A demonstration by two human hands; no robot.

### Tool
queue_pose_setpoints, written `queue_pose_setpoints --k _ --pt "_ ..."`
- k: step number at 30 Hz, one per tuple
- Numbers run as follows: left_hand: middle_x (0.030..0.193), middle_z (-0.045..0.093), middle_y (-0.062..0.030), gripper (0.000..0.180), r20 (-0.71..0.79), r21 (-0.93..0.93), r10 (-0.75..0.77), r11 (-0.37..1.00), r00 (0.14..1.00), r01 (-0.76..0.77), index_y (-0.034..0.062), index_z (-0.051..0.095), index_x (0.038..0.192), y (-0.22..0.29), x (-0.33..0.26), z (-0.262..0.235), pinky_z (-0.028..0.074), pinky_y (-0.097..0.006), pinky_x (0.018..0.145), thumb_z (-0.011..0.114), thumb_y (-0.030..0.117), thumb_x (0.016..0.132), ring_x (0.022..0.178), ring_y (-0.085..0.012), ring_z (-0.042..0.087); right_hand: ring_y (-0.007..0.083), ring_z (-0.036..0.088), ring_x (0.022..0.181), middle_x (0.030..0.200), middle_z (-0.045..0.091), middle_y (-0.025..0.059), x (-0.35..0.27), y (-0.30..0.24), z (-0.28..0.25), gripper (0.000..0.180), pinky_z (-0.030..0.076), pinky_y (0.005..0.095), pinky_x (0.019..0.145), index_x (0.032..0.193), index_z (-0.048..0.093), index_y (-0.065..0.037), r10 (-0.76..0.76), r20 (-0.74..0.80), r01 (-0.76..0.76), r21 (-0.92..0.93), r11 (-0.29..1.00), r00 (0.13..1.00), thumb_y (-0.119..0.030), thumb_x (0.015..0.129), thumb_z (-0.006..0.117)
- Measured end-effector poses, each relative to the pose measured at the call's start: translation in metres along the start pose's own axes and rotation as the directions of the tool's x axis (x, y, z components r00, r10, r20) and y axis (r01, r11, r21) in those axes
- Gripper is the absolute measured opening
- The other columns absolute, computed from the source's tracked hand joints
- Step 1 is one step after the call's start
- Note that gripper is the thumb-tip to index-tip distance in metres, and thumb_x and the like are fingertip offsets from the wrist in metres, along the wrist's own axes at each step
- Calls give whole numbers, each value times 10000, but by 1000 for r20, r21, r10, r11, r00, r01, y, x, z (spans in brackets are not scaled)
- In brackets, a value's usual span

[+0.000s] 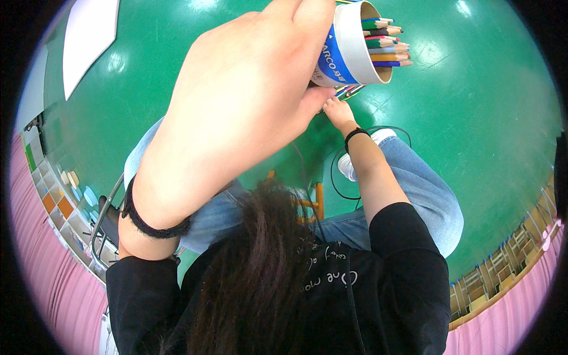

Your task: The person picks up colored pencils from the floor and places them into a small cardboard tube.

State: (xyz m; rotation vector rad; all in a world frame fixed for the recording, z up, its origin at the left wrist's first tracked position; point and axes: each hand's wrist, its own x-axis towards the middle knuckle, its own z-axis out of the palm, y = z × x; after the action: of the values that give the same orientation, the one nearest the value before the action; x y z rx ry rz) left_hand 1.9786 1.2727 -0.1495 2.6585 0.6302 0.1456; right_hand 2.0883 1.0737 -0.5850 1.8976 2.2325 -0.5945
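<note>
Raised close to the camera, my left hand (254,65) is closed around a white and blue cardboard pencil tube (349,50). The tube lies tilted sideways with its open mouth to the right. Several sharpened colored pencils (387,44) poke out of it, tips outward. Lower down, my right hand (339,113) reaches to more colored pencils (351,92) just beyond its fingertips. Its fingers are bent and drawn together; the tube and my left hand partly cover this spot, so what they grip is unclear.
Green floor (479,118) spreads around my jeans-clad legs. A black cable (334,174) loops by my white shoe (381,137). A white board (89,41) is at upper left, a shelf (59,204) at left, and stacked wooden chairs (503,260) at lower right.
</note>
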Motion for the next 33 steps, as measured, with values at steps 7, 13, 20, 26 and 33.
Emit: queue_pose_setpoints --k 7,13,20,26,33 --pt "872 550 -163 493 26 2 -10 1000 1000 10 19 449 1078 -3 -1 -2 479 -399 633 724 186 705 766 -348 591 233 614 884 1020 547 53 14 -8 -7 184 549 344 653 989 598 -85 -41 122 46 -35 998 992 -124 819 541" --pt "852 544 -166 482 50 -9 -15 1000 999 16 11 446 1065 -2 2 -1 475 -400 617 720 187 709 745 -348 590 220 633 787 910 545 52 15 -12 10 110 545 337 583 881 610 -91 -20 40 24 -101 995 999 -151 830 532" --pt "835 535 -161 483 8 14 20 1000 1000 -20 4 445 1063 -1 3 0 470 -392 601 722 182 709 727 -346 586 200 639 750 883 546 39 13 -12 16 95 529 332 552 880 577 -101 -17 -10 16 -132 991 1000 -161 846 511" --pt "831 537 -165 483 35 20 21 1000 999 -21 5 437 1057 3 6 -5 470 -401 610 720 180 705 729 -353 584 227 643 769 854 592 81 16 -16 -4 121 534 344 606 937 536 -96 -82 -12 79 -148 986 997 -174 852 499" --pt "846 550 -185 459 -15 -23 12 1000 1000 -13 4 423 1025 20 17 -16 473 -429 630 706 185 712 756 -375 586 248 635 815 882 593 102 16 0 -50 118 549 390 628 925 509 -61 29 -189 -25 24 999 982 -148 853 475"
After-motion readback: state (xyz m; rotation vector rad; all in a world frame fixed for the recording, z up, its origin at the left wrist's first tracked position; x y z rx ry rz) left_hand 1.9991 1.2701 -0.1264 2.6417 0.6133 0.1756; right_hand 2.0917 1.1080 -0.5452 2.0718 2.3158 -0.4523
